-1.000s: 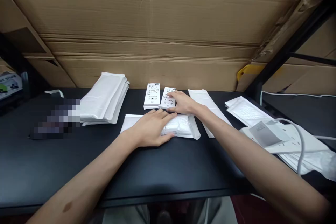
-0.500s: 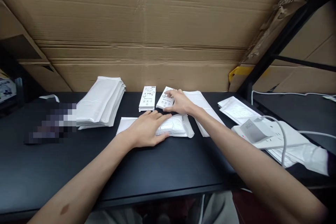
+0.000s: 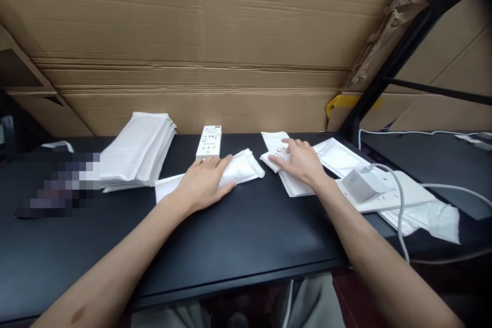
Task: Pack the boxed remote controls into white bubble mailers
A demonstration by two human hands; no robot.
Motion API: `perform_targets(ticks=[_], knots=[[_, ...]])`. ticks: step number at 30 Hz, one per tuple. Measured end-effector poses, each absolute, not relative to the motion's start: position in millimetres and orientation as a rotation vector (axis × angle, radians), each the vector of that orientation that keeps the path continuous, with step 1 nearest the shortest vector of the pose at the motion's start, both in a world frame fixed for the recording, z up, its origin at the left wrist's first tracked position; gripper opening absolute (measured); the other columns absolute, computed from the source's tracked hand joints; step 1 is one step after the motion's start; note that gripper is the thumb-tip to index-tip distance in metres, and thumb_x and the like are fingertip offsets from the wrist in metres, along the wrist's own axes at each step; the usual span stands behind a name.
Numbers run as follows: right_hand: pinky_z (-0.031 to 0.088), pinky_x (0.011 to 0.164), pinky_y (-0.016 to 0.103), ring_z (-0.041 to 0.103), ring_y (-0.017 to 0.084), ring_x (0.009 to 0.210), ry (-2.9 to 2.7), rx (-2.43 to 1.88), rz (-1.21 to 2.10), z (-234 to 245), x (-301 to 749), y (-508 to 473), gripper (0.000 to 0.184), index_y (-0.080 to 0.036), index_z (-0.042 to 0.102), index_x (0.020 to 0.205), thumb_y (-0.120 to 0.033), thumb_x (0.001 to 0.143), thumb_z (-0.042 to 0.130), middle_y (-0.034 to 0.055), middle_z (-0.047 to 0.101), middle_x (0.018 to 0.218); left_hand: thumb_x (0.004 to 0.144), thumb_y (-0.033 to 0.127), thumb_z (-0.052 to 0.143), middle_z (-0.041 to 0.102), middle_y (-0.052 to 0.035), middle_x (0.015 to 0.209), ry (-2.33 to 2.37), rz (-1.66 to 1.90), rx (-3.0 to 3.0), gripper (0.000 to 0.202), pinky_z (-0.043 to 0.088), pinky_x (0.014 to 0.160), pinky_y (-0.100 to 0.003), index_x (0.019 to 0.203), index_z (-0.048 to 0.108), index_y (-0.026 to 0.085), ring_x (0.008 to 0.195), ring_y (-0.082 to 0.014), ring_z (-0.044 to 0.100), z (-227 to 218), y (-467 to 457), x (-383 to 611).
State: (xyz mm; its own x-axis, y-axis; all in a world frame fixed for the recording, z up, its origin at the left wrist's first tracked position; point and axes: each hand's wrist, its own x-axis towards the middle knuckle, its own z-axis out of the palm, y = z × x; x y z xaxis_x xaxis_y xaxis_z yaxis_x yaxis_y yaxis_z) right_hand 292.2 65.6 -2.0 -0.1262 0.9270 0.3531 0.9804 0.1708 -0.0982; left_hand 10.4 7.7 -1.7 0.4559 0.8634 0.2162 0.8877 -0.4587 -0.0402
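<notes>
My left hand [image 3: 203, 183] lies flat on a white padded envelope [image 3: 238, 169], which is angled across the table and has a slight bulge. My right hand [image 3: 302, 161] is over a white remote control [image 3: 280, 152], with its fingers on top and its thumb beside it. Much of that remote is hidden by the hand. Under it lies a flat white padded envelope [image 3: 294, 184]. Another white remote control [image 3: 208, 142] with printed buttons lies on the black table [image 3: 246, 236] behind my left hand, untouched.
A stack of white padded envelopes [image 3: 136, 151] sits to the left, beside a pixelated patch [image 3: 59, 187]. On the right, more white envelopes [image 3: 338, 156] lie near a white power strip [image 3: 384, 192] with a grey adapter [image 3: 363, 184] and cable. Cardboard [image 3: 192, 36] lines the back.
My right hand has moved right, carrying the remote control onto the flat envelope. The envelope under my left hand now lies angled. The whole view has shifted slightly as my head turned.
</notes>
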Motion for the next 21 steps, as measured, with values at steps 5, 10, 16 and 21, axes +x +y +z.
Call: perform_targets(ticks=[5,10,16,21], knots=[[0.041,0.093,0.044,0.055,0.035,0.11,-1.901,-1.934,-0.278,-11,303,71,0.053,-0.008,0.052,0.129,-0.044,0.091,0.045,0.0217,0.061,0.118,0.093,0.055,0.04,0.058,-0.0143,0.131,-1.572,-0.245,-2.554,0.065,0.04,0.098,-0.047,0.146,0.036,0.017,0.121,-0.0315,0.053,-2,7,11],[0.044,0.088,0.041,0.059,0.033,0.106,-1.849,-2.055,-0.062,-15,315,79,0.054,-0.011,0.053,0.127,-0.048,0.088,0.048,0.0188,0.065,0.11,0.092,0.057,0.04,0.054,-0.0141,0.136,-1.588,-0.219,-2.565,0.065,0.039,0.099,-0.045,0.145,0.037,0.02,0.122,-0.0307,0.052,-1,8,12],[0.044,0.09,0.042,0.058,0.033,0.106,-1.684,-2.05,-0.127,-12,317,78,0.063,-0.012,0.053,0.126,-0.051,0.077,0.061,0.0187,0.063,0.112,0.092,0.056,0.039,0.055,-0.0133,0.134,-1.592,-0.223,-2.559,0.062,0.039,0.098,-0.044,0.143,0.04,0.021,0.12,-0.0303,0.054,-2,8,12],[0.042,0.091,0.045,0.057,0.035,0.103,-1.608,-1.996,-0.271,-5,317,73,0.071,-0.011,0.051,0.127,-0.052,0.07,0.066,0.0194,0.06,0.111,0.092,0.057,0.039,0.056,-0.0136,0.134,-1.603,-0.244,-2.55,0.064,0.038,0.098,-0.045,0.143,0.04,0.02,0.12,-0.0309,0.053,-5,10,13]])
